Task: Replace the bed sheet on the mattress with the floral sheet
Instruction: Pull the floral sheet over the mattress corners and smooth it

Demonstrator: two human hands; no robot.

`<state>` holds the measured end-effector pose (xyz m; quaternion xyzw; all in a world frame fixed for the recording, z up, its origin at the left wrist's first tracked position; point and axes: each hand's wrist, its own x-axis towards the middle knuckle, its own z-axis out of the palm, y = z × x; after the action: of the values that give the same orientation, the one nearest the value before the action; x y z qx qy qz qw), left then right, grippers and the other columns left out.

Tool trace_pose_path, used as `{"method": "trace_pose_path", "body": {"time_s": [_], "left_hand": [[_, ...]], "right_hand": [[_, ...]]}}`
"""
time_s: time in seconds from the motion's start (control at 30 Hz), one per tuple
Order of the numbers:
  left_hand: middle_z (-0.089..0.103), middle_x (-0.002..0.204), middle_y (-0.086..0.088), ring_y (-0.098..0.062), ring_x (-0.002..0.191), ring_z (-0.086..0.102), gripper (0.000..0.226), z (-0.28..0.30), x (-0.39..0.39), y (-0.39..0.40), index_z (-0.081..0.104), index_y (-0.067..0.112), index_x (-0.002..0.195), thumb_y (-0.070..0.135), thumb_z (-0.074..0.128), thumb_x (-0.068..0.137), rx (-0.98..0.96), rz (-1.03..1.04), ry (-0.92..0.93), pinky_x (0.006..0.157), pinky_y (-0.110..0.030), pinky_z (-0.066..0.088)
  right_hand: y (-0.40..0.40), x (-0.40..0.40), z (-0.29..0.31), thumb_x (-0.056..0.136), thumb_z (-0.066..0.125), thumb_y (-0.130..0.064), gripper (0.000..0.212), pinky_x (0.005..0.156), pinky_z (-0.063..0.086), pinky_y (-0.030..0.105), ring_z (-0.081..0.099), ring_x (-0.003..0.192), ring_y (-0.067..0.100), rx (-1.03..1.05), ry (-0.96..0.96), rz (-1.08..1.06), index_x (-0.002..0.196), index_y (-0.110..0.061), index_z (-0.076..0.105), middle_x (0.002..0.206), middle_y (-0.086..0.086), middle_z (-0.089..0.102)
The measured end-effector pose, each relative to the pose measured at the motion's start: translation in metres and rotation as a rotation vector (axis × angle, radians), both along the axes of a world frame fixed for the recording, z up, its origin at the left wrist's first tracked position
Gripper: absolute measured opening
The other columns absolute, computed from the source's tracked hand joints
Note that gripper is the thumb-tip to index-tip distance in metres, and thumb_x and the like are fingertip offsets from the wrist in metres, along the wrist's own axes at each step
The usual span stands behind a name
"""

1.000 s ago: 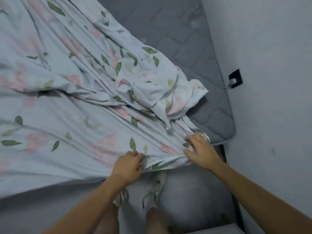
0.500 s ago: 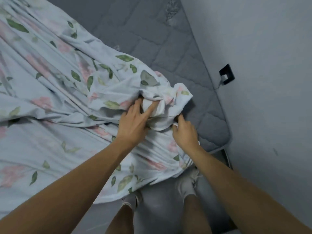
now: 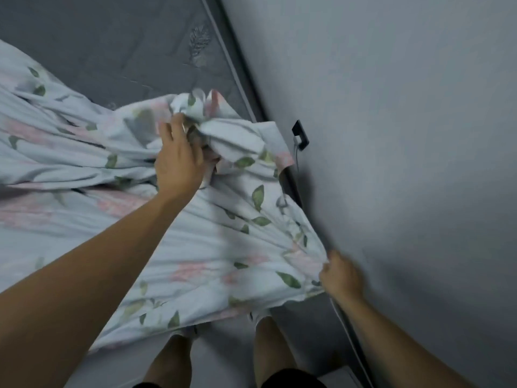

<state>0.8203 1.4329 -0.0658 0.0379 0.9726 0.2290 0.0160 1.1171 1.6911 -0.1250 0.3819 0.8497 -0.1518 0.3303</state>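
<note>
The floral sheet [image 3: 212, 247], pale blue with pink flowers and green leaves, lies rumpled over the near part of the grey quilted mattress [image 3: 117, 43]. My left hand [image 3: 179, 161] reaches forward and grips a bunched fold of the sheet near the wall side. Down at the mattress's near right corner, my right hand [image 3: 340, 277] pinches the sheet's edge. The image is blurred by motion. The far part of the mattress is bare.
A grey wall [image 3: 405, 135] runs close along the right side of the bed, with a black socket and plug [image 3: 300, 134] on it. My legs and feet [image 3: 268, 340] stand on the grey floor at the foot of the bed.
My left hand has pushed the bunched fold farther up and toward the wall. My right hand left the bunch and dropped back to the sheet's edge at the near right corner.
</note>
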Motion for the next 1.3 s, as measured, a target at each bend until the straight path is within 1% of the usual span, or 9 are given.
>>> {"method": "trace_pose_path", "body": {"time_s": [0.17,0.33,0.47,0.63,0.83,0.97,1.1,1.23,1.3], "left_hand": [[0.047,0.129,-0.018,-0.041,0.112,0.052,0.050,-0.035,0.049,0.006,0.050,0.011,0.137,0.032,0.063,0.093,-0.135,-0.291,0.075,0.083,-0.054,0.050],[0.047,0.120,-0.003,-0.030,0.109,0.049,0.073,-0.088,0.138,-0.015,0.054,0.027,0.121,0.075,0.072,0.070,-0.302,-0.393,-0.339,0.078,-0.045,0.046],[0.054,0.114,-0.010,-0.036,0.104,0.051,0.067,-0.118,0.152,-0.028,0.060,0.018,0.119,0.044,0.089,0.065,-0.390,-0.459,-0.329,0.071,-0.045,0.042],[0.061,0.089,-0.008,-0.036,0.089,0.058,0.022,-0.113,0.123,-0.019,0.054,0.018,0.090,0.003,0.069,0.082,-0.333,-0.528,-0.347,0.063,-0.039,0.034],[0.060,0.109,-0.003,-0.025,0.106,0.059,0.010,-0.079,0.181,-0.028,0.056,0.024,0.105,0.024,0.059,0.096,-0.171,-0.851,-0.552,0.071,-0.036,0.044],[0.057,0.104,0.001,-0.025,0.096,0.059,0.032,-0.080,0.205,-0.043,0.058,0.028,0.105,0.027,0.072,0.076,-0.154,-0.839,-0.439,0.068,-0.036,0.048],[0.052,0.126,-0.006,-0.030,0.112,0.052,0.068,-0.079,0.193,-0.045,0.058,0.026,0.130,0.047,0.078,0.068,-0.287,-0.527,-0.348,0.083,-0.045,0.042],[0.057,0.106,-0.007,-0.033,0.092,0.053,0.050,-0.098,0.178,-0.047,0.066,0.020,0.106,0.021,0.088,0.061,-0.397,-0.500,-0.333,0.070,-0.042,0.039],[0.059,0.088,-0.007,-0.032,0.079,0.053,0.042,-0.107,0.173,-0.049,0.062,0.015,0.087,0.004,0.089,0.057,-0.411,-0.496,-0.329,0.063,-0.038,0.033]], "right_hand": [[-0.016,-0.037,-0.009,0.081,0.072,-0.030,0.042,0.086,0.051,0.044,0.058,0.107,0.036,-0.123,0.323,0.077,0.115,-0.019,0.052,0.115,0.010,0.057],[-0.033,-0.125,-0.049,0.082,0.079,-0.045,0.087,0.107,0.042,0.046,0.043,0.129,0.034,-0.219,0.448,0.037,0.153,-0.021,0.035,0.146,0.013,0.044],[-0.029,-0.152,-0.067,0.095,0.068,-0.033,0.031,0.072,0.044,0.041,0.058,0.101,0.038,-0.188,0.537,0.097,0.109,-0.012,0.051,0.109,0.014,0.057],[0.008,-0.099,-0.055,0.100,0.064,-0.036,0.030,0.063,0.047,0.043,0.062,0.082,0.040,-0.158,0.476,0.123,0.095,-0.009,0.051,0.093,0.021,0.066],[0.043,-0.012,-0.044,0.097,0.059,-0.048,0.036,0.082,0.058,0.042,0.069,0.100,0.037,-0.053,-0.092,0.108,0.113,-0.017,0.070,0.111,0.013,0.073],[0.026,-0.048,-0.042,0.081,0.074,-0.033,0.062,0.098,0.052,0.044,0.059,0.121,0.034,-0.182,0.148,-0.039,0.138,-0.022,0.053,0.133,0.011,0.060],[-0.001,-0.121,-0.047,0.078,0.079,-0.053,0.092,0.114,0.037,0.041,0.038,0.138,0.017,-0.471,0.341,-0.039,0.155,-0.040,0.029,0.156,-0.003,0.039],[-0.014,-0.165,-0.055,0.094,0.071,-0.037,0.027,0.077,0.053,0.042,0.063,0.100,0.031,-0.334,0.491,0.096,0.109,-0.020,0.055,0.107,0.005,0.064],[-0.004,-0.166,-0.053,0.101,0.062,-0.028,0.021,0.063,0.052,0.045,0.061,0.078,0.037,-0.192,0.505,0.184,0.090,-0.017,0.047,0.085,0.009,0.062]]}}
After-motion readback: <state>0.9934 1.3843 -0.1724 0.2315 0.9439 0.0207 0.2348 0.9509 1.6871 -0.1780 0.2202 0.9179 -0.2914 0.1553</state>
